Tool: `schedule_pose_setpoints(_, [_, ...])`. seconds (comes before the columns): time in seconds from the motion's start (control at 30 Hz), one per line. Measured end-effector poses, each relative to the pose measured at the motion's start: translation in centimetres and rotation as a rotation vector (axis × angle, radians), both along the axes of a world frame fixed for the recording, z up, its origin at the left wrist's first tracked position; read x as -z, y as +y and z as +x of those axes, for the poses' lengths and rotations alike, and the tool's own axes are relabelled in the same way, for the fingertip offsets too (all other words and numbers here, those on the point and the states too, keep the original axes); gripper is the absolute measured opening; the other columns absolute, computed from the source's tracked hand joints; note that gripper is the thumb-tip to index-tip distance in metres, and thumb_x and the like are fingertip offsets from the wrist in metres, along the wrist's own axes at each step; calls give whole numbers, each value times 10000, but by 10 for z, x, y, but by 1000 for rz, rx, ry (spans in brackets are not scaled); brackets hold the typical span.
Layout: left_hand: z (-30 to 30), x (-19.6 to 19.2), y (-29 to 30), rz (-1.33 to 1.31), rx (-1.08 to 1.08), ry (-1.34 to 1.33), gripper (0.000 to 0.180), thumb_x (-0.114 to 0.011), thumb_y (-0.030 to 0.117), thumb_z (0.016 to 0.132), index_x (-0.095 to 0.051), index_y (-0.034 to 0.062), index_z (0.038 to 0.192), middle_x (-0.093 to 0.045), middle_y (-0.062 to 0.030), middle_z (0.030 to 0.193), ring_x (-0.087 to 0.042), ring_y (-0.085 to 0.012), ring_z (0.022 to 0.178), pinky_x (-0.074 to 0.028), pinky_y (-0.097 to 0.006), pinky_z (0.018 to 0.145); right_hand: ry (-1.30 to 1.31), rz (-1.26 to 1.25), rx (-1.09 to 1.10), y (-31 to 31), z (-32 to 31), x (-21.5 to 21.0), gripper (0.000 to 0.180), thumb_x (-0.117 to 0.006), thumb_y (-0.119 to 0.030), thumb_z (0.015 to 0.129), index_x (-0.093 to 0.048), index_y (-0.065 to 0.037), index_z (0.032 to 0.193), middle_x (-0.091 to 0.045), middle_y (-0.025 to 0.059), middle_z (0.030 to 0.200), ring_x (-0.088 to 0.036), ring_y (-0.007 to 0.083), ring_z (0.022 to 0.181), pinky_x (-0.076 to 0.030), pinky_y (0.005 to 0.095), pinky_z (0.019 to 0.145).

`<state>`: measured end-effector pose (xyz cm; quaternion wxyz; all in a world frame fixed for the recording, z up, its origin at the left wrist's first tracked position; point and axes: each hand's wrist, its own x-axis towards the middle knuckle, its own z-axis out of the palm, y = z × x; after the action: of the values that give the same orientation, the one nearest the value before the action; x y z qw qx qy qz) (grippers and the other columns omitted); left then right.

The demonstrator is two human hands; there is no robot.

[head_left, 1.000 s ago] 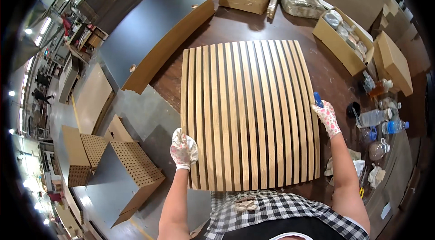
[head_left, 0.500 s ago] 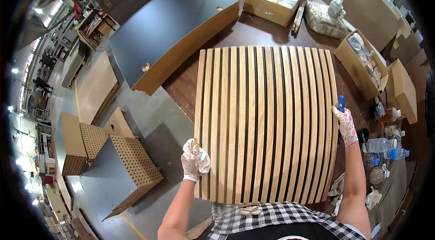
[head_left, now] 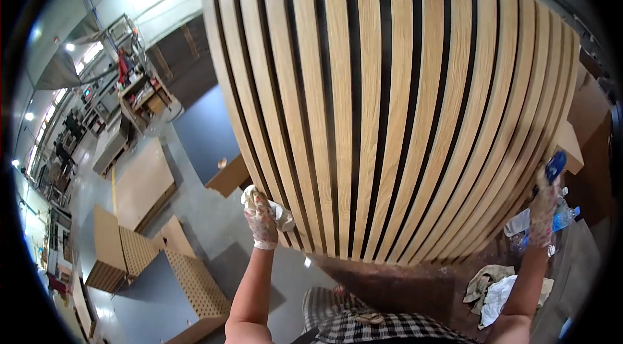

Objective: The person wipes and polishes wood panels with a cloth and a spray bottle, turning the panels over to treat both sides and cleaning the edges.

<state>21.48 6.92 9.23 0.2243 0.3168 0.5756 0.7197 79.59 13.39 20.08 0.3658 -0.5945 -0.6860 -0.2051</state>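
Note:
A slatted wood panel (head_left: 370,117), pale strips with dark grooves, stands tilted up above the table and fills the middle of the view. At its lower left edge my left hand (head_left: 261,222), in a patterned glove, grips it with a bunched white cloth (head_left: 281,217) in the same hand. On the right edge is my right hand (head_left: 544,208), gloved and slightly blurred. A tool with a blue handle (head_left: 555,166) pokes up from its fingers, its working end hidden. Both hands support the panel between them.
Under the panel shows a brown tabletop (head_left: 383,289). Crumpled rags (head_left: 496,292) lie near my right forearm, beside plastic bottles (head_left: 564,216). A dark-topped curved piece (head_left: 204,130) is behind the panel at left. Perforated boxy pieces (head_left: 195,285) stand on the floor.
The panel has gone from lying on the table to tilted up, its far edge raised toward me. Both hands have stayed at its sides, and the right has moved outward to the right.

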Motion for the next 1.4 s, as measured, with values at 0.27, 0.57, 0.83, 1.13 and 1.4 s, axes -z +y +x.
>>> schedule_pose_setpoints(0.27, [-3, -10, -1, 3, 49, 230, 321, -395, 325, 947, -517, 59, 1078, -529, 1, 910, -482, -92, 785, -418, -254, 661, 338, -6, 68, -43, -20, 74, 217, -536, -143, 857, -523, 16, 1005, -539, 127, 938, -524, 276, 779, -432, 378, 654])
schedule_pose_setpoints(0.57, [-4, -104, -14, 448, -65, 192, 399, -412, 378, 926, -485, 20, 1087, -517, -51, 956, -487, -150, 864, -406, -306, 745, 1168, -42, -236, -90, -24, 80, 399, -614, -297, 833, -441, -59, 1102, -479, 44, 895, -455, 171, 736, -407, 310, 597])
schedule_pose_setpoints(0.83, [0, -90, -57, 474, -76, 182, 456, -426, 424, 913, -440, 29, 1139, -501, -52, 1001, -480, -147, 913, -409, -301, 789, 1189, 17, -281, -101, -33, 91, 413, -652, -288, 798, -447, -62, 1077, -491, 37, 881, -474, 152, 724, -421, 293, 597])
schedule_pose_setpoints(1.13, [10, -90, -86, 397, -198, 403, 224, -352, 87, 899, -493, -22, 1036, -516, -174, 989, -498, -299, 898, -409, -382, 767, 1214, 41, -328, -115, -43, 93, 432, -695, -278, 758, -455, -66, 1048, -504, 28, 865, -495, 130, 710, -438, 275, 597])
schedule_pose_setpoints(1.4, [-21, -33, -69, 652, 140, 112, 635, -481, 442, 855, -260, 101, 1344, -339, -49, 1357, -284, -205, 1264, -206, -391, 1054, 1290, 128, -457, -116, -55, 109, 451, -733, -269, 723, -461, -69, 1023, -515, 21, 851, -514, 111, 698, -452, 258, 597])
